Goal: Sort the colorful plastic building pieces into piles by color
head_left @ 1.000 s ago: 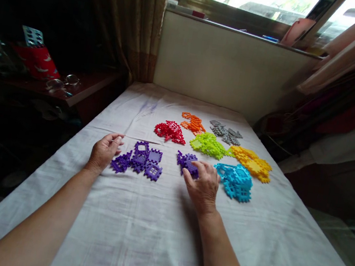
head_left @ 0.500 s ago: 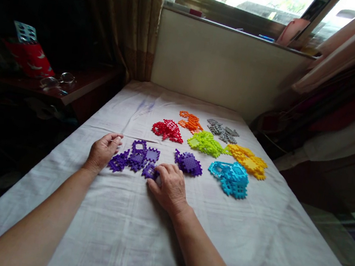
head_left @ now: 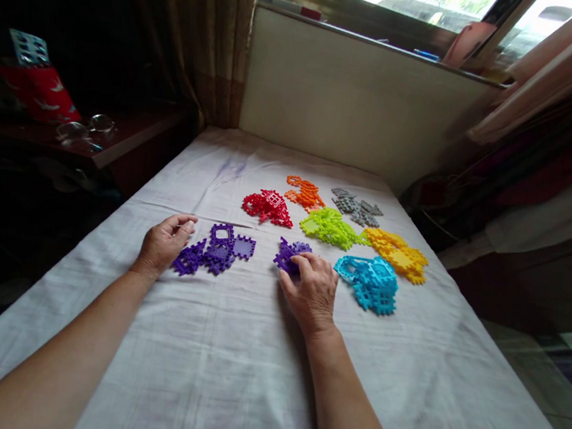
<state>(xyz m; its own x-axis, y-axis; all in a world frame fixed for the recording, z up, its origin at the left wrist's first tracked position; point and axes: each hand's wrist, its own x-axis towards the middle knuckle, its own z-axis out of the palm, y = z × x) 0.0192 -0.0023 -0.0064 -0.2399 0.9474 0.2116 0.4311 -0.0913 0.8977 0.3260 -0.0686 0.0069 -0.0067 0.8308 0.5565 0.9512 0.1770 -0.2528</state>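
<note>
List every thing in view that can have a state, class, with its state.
Left hand, fingers curled
Right hand, fingers bent over purple pile
Left purple group, spread, partly overlapping
Red pile, heaped
Blue pile, heaped
Cloth, creased
Brown curtain, gathered aside
Blister pack, propped upright

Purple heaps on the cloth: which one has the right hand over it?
The compact purple heap, nearer the blue heap. The right hand partly covers it; the spread-out purple group lies beside the left hand.
</note>
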